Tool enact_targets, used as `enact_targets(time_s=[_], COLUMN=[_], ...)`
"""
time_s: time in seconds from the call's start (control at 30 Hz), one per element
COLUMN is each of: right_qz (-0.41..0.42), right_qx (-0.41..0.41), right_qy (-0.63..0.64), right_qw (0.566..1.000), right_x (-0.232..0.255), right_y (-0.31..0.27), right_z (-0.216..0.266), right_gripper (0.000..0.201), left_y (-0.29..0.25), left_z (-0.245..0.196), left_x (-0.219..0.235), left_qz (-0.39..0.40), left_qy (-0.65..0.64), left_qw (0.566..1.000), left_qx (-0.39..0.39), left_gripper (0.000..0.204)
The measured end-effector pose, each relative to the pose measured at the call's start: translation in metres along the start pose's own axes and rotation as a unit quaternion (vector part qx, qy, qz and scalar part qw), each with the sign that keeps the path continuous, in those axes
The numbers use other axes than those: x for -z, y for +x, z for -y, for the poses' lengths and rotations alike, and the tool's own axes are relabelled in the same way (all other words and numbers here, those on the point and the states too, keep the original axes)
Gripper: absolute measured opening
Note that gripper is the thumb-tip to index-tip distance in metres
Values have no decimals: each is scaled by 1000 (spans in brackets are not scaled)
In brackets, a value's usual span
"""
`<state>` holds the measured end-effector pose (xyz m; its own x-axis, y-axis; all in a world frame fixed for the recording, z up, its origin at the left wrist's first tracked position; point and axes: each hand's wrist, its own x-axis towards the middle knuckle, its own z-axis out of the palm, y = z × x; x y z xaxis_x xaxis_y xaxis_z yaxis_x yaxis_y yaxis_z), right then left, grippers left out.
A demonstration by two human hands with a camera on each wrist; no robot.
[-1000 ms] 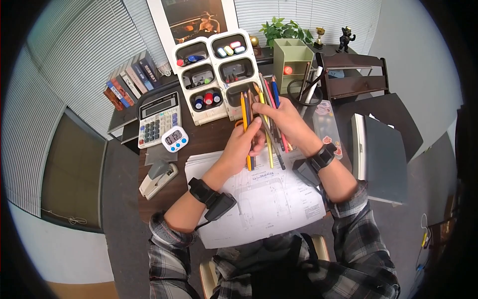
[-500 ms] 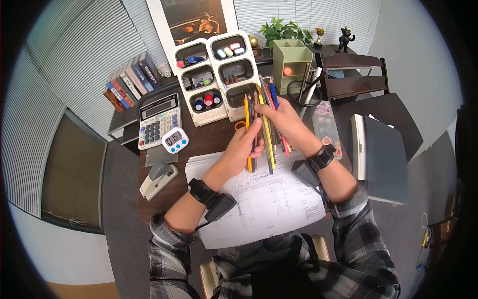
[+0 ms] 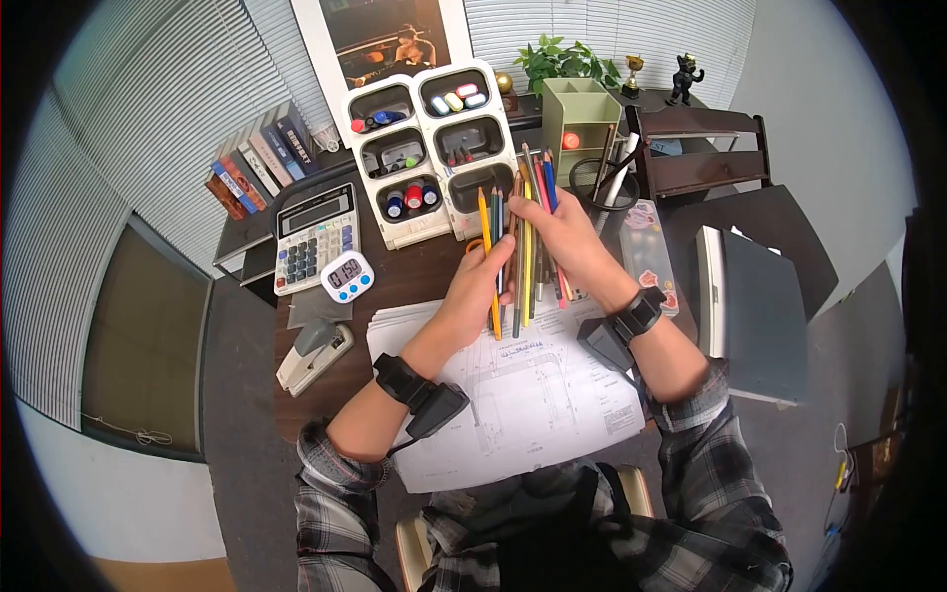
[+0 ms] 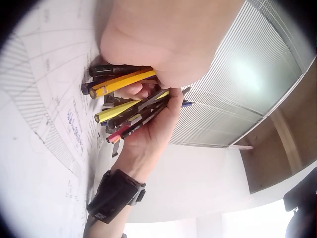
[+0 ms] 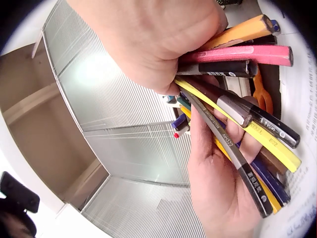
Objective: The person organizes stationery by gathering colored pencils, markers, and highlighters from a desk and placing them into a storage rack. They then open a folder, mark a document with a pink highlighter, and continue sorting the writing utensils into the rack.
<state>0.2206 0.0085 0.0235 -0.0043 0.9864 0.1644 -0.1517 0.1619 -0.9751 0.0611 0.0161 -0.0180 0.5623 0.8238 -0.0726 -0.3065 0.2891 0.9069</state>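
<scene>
Both hands are close together over the printed sheets (image 3: 523, 424), holding pencils upright. My left hand (image 3: 472, 293) grips a few, among them an orange-yellow pencil (image 3: 495, 318) and dark ones. A fuller bunch is in my right hand (image 3: 572, 240), with a pink pencil (image 5: 257, 55), an orange pencil (image 5: 242, 30) and a black pencil (image 5: 223, 68). Between the hands, under the right thumb, stand a lighter yellow pencil (image 5: 277, 147) and a grey pencil (image 5: 225, 141). In the left wrist view, pencil ends jut out below both hands, close over the paper.
Behind the hands rises a white organizer (image 3: 429, 158) with pens and markers. A calculator (image 3: 316, 242), a timer (image 3: 346, 276) and a stapler (image 3: 314, 355) lie left. Orange scissor handles (image 3: 474, 244) show by the left hand. Right are a mesh pen cup (image 3: 604, 187), a clear case (image 3: 646, 257) and a binder (image 3: 755, 306).
The grey pencil, slanting to the right a second ago, now stands nearly upright nearer the left hand. The lighter yellow pencil has also shifted left. Both hands stay in about the same place.
</scene>
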Motion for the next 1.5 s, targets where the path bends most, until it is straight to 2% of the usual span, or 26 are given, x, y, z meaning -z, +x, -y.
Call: enact_targets(time_s=[0.07,0.23,0.47,0.53,0.67,0.73,0.83,0.97,1.27,1.33,1.5], right_qz=[1,5,31,33,27,11,-10,-16,15,66,51], right_qx=[7,7,7,-23,-1,-26,2,2,-47,-82,-70], right_qy=[-7,1,2,28,15,-16,-5,-3,4,0,6], right_qw=[1000,1000,999,999,1000,999,1000,1000,999,994,996], right_x=[1,1,2,1,1,3,-1,2,-4,-1,-4], right_y=[1,2,2,0,1,2,-1,2,-7,-7,-9], right_z=[-2,-4,-3,-1,-3,-3,1,-3,13,15,15], right_gripper=[25,23,24,26,27,26,26,26,28,30,31], left_y=[-1,-4,-3,-1,-1,-7,0,0,-3,-2,-2], left_z=[-2,-2,0,3,1,-11,0,1,-3,-1,0], left_x=[-3,-8,-6,-4,-3,-4,-2,-1,-5,-4,-4], left_qz=[6,-46,-38,-43,-47,41,45,43,17,73,70], left_qy=[6,58,68,74,91,70,39,40,64,56,49], left_qw=[1000,997,997,996,994,997,998,998,998,995,996], left_qx=[-12,-15,-17,-15,-32,16,-16,-2,1,-34,-20], left_gripper=[26,31,34,35,36,32,33,34,33,34,35])
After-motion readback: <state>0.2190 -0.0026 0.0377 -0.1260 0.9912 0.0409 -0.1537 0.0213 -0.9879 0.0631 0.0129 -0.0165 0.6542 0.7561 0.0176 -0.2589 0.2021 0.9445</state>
